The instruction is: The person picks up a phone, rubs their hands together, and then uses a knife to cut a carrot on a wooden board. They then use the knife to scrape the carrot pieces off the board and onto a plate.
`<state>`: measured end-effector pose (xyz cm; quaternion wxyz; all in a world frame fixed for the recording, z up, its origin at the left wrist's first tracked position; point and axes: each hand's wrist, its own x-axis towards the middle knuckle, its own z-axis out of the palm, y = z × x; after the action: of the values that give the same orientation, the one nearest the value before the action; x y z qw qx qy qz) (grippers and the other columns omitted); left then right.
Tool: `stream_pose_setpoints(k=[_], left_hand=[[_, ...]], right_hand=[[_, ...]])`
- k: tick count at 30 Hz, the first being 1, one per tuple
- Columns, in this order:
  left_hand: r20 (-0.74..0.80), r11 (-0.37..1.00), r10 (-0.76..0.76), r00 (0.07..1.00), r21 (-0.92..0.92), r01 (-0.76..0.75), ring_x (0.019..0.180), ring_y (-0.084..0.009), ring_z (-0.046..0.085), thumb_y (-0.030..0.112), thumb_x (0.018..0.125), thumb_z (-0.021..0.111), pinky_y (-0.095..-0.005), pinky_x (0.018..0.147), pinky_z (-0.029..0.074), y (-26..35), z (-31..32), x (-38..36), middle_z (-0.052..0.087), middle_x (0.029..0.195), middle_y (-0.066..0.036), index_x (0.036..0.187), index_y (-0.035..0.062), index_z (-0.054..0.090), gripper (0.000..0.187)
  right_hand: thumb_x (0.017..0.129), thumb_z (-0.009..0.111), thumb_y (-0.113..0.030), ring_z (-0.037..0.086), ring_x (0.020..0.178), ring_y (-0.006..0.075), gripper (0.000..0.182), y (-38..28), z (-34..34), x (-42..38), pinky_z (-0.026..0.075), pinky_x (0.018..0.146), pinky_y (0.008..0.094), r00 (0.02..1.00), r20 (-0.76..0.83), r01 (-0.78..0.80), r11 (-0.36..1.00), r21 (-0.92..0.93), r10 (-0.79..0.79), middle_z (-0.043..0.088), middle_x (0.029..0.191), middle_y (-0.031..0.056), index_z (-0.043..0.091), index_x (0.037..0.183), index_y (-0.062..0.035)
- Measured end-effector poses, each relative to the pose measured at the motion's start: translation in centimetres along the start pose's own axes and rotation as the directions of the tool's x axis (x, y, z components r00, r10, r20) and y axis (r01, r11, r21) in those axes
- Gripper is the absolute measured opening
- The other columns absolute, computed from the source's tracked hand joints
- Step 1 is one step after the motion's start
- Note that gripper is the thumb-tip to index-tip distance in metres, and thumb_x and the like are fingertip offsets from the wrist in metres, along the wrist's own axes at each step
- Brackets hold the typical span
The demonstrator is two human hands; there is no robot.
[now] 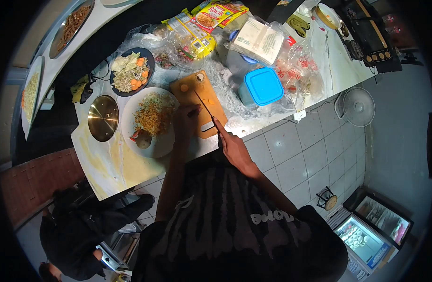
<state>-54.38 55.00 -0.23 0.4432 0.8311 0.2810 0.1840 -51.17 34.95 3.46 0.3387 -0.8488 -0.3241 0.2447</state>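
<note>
Both arms stretch forward, the left hand resting palm-down with fingers curled under, while the right hand is closed in a grip, its index finger extended forward.

Probably kitchen; cutting board, stove

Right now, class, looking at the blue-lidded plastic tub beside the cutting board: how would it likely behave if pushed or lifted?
The blue-lidded tub looks like thin plastic, so probably light and fairly stiff. It is squat and flat-lidded, so unlikely to tip or roll. It sits on crinkled clear plastic wrap, so a push might slide it or drag the wrap.
</note>
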Motion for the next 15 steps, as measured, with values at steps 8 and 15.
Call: stream_pose_setpoints(k=[8, 15], left_hand=[[0.004, 0.997, -0.06, 0.998, -0.04, 0.06, 0.084, -0.027, 0.07, 0.016, 0.084, 0.079, -0.0362, 0.079, 0.055, -0.8, 0.3, 0.0, 0.071, 0.093, -0.014, 0.097, 0.0084, 0.078, 0.014], [0.054, 0.994, -0.109, 0.993, 0.012, 0.108, 0.086, -0.0268, 0.071, 0.018, 0.084, 0.079, -0.0368, 0.079, 0.055, -1.0, 0.0, 0.3, 0.071, 0.094, -0.014, 0.096, 0.0084, 0.078, 0.015]], right_hand=[[0.105, 0.042, -0.012, 0.061, 0.077, 0.0484, 0.059, -0.7, -0.5, -0.7, 0.045, 0.071, 0.055, 0.999, 0.052, -0.008, 1.0, 0.027, 0.007, 0.061, 0.082, 0.0305, 0.023, 0.16, -0.0232], [0.105, 0.043, -0.012, 0.061, 0.073, 0.0483, 0.059, -0.6, -0.7, -0.5, 0.045, 0.07, 0.0556, 0.995, 0.081, -0.057, 0.998, 0.003, 0.057, 0.061, 0.078, 0.0307, 0.026, 0.159, -0.0261]])
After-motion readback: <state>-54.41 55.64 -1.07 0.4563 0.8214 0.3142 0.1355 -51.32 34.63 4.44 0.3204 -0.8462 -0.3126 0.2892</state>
